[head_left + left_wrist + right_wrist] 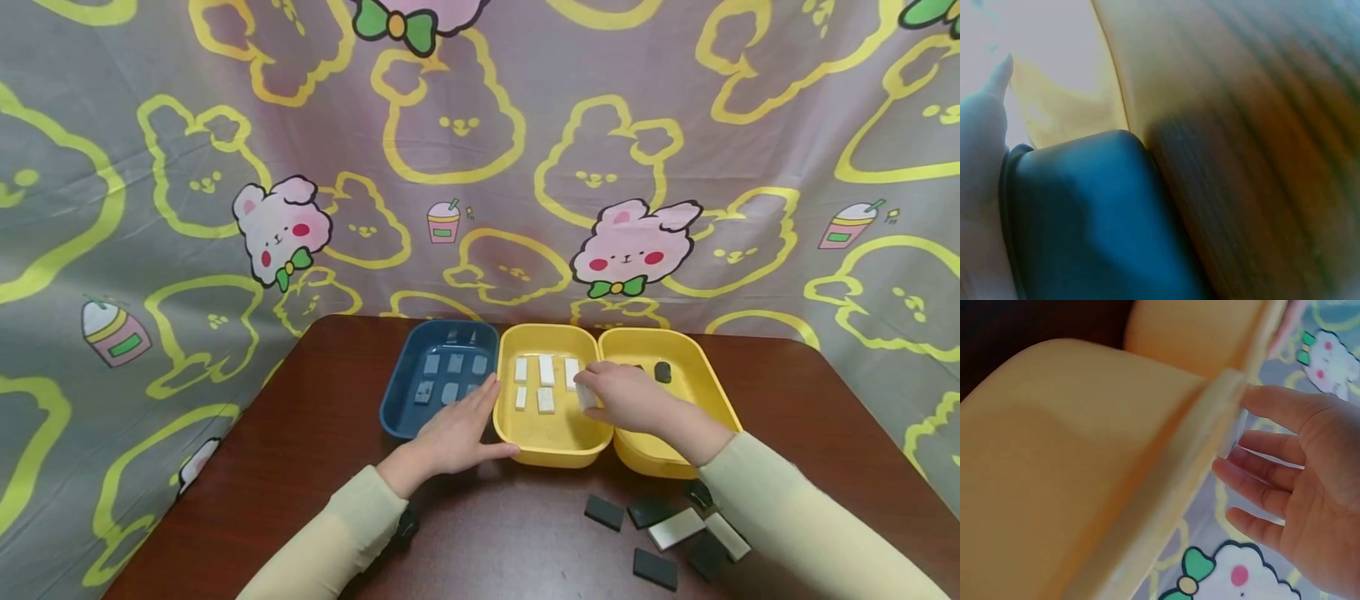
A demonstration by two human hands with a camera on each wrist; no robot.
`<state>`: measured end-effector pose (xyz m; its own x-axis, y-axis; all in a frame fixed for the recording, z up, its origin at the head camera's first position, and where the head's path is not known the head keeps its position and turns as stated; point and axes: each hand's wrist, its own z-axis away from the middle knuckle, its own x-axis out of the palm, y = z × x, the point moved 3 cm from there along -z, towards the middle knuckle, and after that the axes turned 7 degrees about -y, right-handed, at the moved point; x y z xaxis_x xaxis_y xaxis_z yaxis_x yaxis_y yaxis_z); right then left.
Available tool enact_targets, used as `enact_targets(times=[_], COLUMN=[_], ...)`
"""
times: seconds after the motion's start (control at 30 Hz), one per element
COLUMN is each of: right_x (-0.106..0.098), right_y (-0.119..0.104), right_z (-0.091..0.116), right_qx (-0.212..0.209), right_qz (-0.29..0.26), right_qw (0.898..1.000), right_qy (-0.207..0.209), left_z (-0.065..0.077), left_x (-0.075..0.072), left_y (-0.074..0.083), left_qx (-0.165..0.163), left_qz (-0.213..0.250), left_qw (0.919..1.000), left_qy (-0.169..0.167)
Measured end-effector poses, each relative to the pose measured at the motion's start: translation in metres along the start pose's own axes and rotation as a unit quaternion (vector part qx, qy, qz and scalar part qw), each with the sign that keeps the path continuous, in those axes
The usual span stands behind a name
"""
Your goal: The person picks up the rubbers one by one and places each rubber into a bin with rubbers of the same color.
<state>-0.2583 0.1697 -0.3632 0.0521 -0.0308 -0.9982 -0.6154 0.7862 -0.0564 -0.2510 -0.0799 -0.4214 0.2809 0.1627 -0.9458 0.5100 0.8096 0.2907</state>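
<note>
- Dark blocks (pixel 656 569) and pale blocks (pixel 677 528) lie loose toward the tabletop's (pixel 465 542) front edge, right of centre.
- Left hand (pixel 453 437) at the seam of blue tray (pixel 386 408) and middle tray (pixel 558 458): fingers straight, thumb apart.
- Right hand (pixel 630 400) pinches white block (pixel 587 396) over middle tray's right side.
- Best practice, probably: square it with the front row, release once flat.
- Cloth (pixel 510 200) behind back edge: cartoons; no brand or writing readable.

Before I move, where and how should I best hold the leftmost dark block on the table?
Probably pinch the dark block midway along its two long edges, from above: it lies flat, those edges free, its right end close to another block.
</note>
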Motion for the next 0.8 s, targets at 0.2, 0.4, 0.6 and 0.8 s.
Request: enact_targets(times=[0.2, 0.4, 0.6, 0.8], right_x=[0.018, 0.034, 0.043, 0.045], right_y=[-0.002, -0.005, -0.004, -0.003], right_z=[-0.017, -0.03, -0.038, -0.043], right_qx=[-0.021, -0.033, -0.018, -0.015], right_qz=[0.038, 0.091, 0.103, 0.127], right_qw=[0.998, 0.993, 0.989, 0.987], right_qy=[-0.055, -0.073, -0.105, -0.102], left_z=[0.0, 0.001, 0.001, 0.0], left_x=[0.0, 0.0, 0.0, 0.0], left_y=[0.0, 0.001, 0.001, 0.0], left_qx=[0.001, 0.003, 0.003, 0.0], left_qz=[0.002, 0.003, 0.008, 0.007], left_qw=[1.0, 1.0, 1.0, 1.0], left_qy=[-0.001, 0.001, -0.002, -0.003])
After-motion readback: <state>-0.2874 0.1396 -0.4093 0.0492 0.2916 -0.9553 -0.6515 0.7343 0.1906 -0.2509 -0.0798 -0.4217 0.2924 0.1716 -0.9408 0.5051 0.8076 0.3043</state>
